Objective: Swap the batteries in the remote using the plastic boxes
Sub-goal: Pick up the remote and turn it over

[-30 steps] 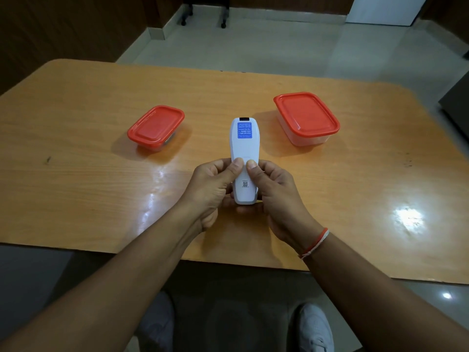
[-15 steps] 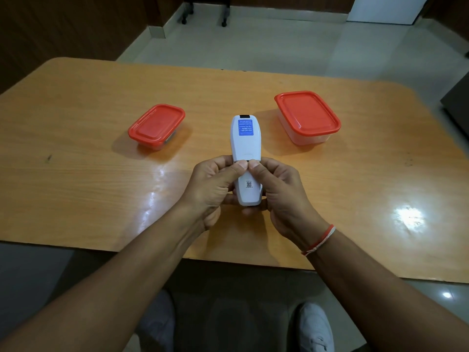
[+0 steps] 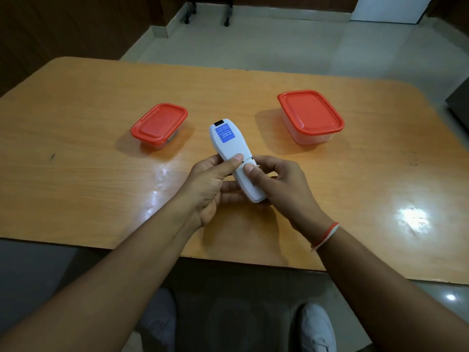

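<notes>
Left hand (image 3: pixel 213 181) grips white plastic remote (image 3: pixel 234 158) body; right hand (image 3: pixel 276 184) pinches back cover (image 3: pixel 250 185). Slide cover straight along body, thumb pressure steady.

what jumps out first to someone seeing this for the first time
The white remote at the centre, back side up with a blue label, is held above the wooden table by the left hand and right hand, its battery cover slid partly open. Next come two closed plastic boxes with bright red lids: a smaller box to the left of the remote and a larger box to the right.
</notes>
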